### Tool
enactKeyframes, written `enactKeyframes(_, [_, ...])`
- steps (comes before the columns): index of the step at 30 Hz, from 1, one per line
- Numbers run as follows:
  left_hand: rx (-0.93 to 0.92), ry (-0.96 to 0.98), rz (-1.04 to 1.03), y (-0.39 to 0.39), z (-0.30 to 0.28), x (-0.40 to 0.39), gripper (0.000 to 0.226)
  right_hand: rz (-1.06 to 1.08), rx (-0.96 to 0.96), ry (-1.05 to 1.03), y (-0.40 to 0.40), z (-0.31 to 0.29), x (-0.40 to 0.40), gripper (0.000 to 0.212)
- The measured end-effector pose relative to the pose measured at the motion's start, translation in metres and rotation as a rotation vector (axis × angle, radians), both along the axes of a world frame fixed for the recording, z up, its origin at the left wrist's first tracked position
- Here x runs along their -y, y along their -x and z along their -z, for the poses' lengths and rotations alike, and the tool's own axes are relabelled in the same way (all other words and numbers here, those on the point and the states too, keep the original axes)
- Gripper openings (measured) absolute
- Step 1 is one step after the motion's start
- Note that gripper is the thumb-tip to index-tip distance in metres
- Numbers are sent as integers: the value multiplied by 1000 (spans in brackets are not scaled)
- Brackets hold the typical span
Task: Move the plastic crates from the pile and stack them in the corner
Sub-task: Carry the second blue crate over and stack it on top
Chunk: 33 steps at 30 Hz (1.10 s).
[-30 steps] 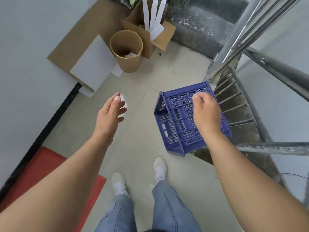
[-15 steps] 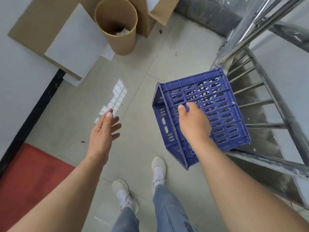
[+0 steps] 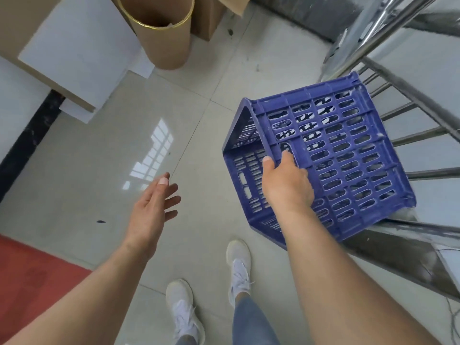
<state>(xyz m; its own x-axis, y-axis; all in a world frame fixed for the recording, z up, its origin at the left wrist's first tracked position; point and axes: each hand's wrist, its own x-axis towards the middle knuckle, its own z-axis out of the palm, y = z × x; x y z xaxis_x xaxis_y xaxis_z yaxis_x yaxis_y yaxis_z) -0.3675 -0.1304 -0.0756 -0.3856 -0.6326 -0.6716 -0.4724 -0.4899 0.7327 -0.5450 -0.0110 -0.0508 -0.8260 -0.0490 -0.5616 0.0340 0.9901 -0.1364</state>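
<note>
A blue slotted plastic crate hangs tilted on its side above the tiled floor, its slotted base facing up and its opening turned left. My right hand grips it, fingers hooked through a slot near the crate's left edge and thumb on the rim. Apart from the crate, my left hand hovers over the floor to the left with its fingers spread and relaxed, holding nothing.
A metal stair railing and its balusters run along the right, close behind the crate. A cardboard bin, flat boards and a box stand at the top. A red mat lies at lower left. My feet are below.
The view has moved closer to the floor and the bin. The crate in my right hand has come nearer and lower, and my left hand has dropped and opened a little.
</note>
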Motion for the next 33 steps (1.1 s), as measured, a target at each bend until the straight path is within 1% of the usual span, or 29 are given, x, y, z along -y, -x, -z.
enactKeyframes(4, [-15,-11,29,-12,32,6,43,65,-113,19,-11,18,4,56])
enactKeyframes(9, [13,-40,-5,-14,77,12,40,43,-257,16,-16,32,2,53])
enactKeyframes(12, [18,-73,-36,-13,98,10,40,-4,-297,26,-16,36,-3,51])
enactKeyframes(14, [27,-98,-49,-15,107,7,41,-29,-288,70,-14,33,-6,50])
enactKeyframes(17, [43,-103,-57,-18,110,3,45,-37,-279,122,-1,15,-15,50])
enactKeyframes(20, [81,-70,-51,-20,113,3,49,-70,-347,199,18,-17,-22,46])
enactKeyframes(22, [130,-17,-40,-23,115,5,51,-120,-379,268,26,-41,-25,41])
enactKeyframes(24, [223,60,-32,-29,117,10,55,-159,-402,302,32,-59,-28,44])
enactKeyframes(25, [279,92,-47,-33,116,13,56,-165,-408,327,36,-65,-28,48])
enactKeyframes(27, [357,77,-132,-47,116,19,56,-129,-429,397,38,-75,-27,57])
enactKeyframes(29, [341,-54,-273,-66,119,27,58,-118,-448,422,38,-80,-21,60])
enactKeyframes(30, [317,-122,-346,-76,119,33,59,-150,-456,422,36,-82,-18,57])
enactKeyframes(32, [267,-182,-429,-93,113,43,59,-110,-456,446,32,-82,-9,57])
enactKeyframes(33, [251,-182,-454,-99,108,47,58,-81,-454,444,29,-82,-5,60])
